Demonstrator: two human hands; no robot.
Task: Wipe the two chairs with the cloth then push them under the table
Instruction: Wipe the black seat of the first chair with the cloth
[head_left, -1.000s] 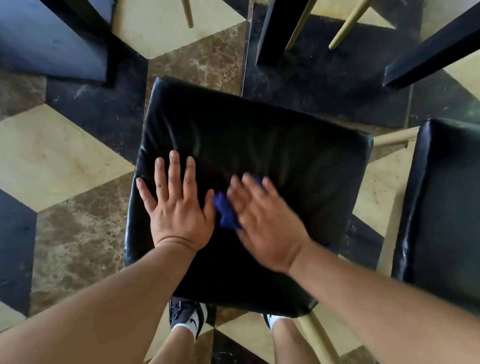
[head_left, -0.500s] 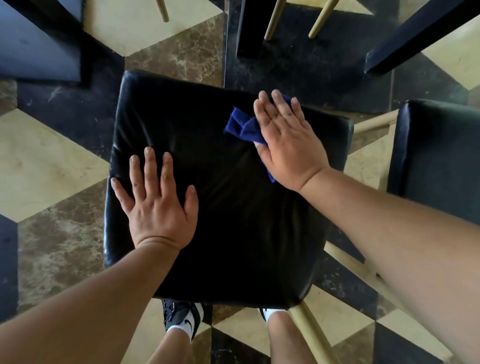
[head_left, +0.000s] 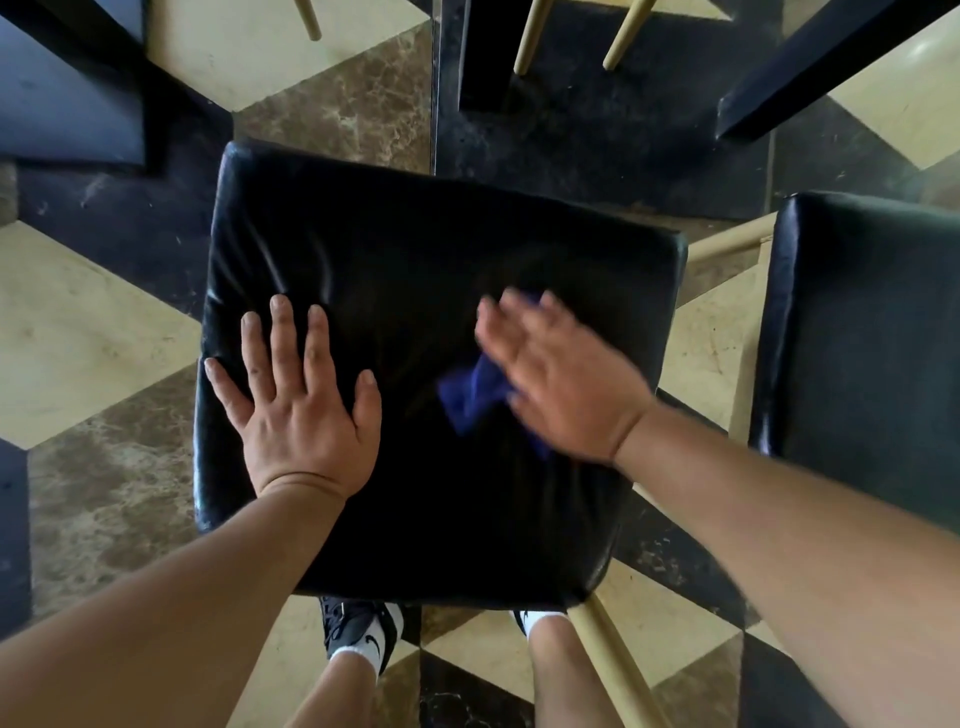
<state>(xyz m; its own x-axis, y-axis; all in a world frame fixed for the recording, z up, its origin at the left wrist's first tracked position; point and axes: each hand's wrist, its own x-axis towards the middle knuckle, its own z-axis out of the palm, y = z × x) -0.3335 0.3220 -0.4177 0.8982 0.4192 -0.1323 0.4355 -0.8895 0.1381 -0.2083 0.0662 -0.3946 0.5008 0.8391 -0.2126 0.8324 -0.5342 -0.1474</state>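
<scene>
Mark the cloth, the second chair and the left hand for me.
cloth (head_left: 470, 397): head view, on the blue fold that shows.
second chair (head_left: 857, 338): head view, middle of its black seat.
left hand (head_left: 306, 415): head view, back of the hand.

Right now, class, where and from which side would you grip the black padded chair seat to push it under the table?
Grip the black padded chair seat at its near corners, from the person's side, I'd judge. Its thick rounded rim gives purchase, and the dark table leg stands beyond its far edge.
</scene>
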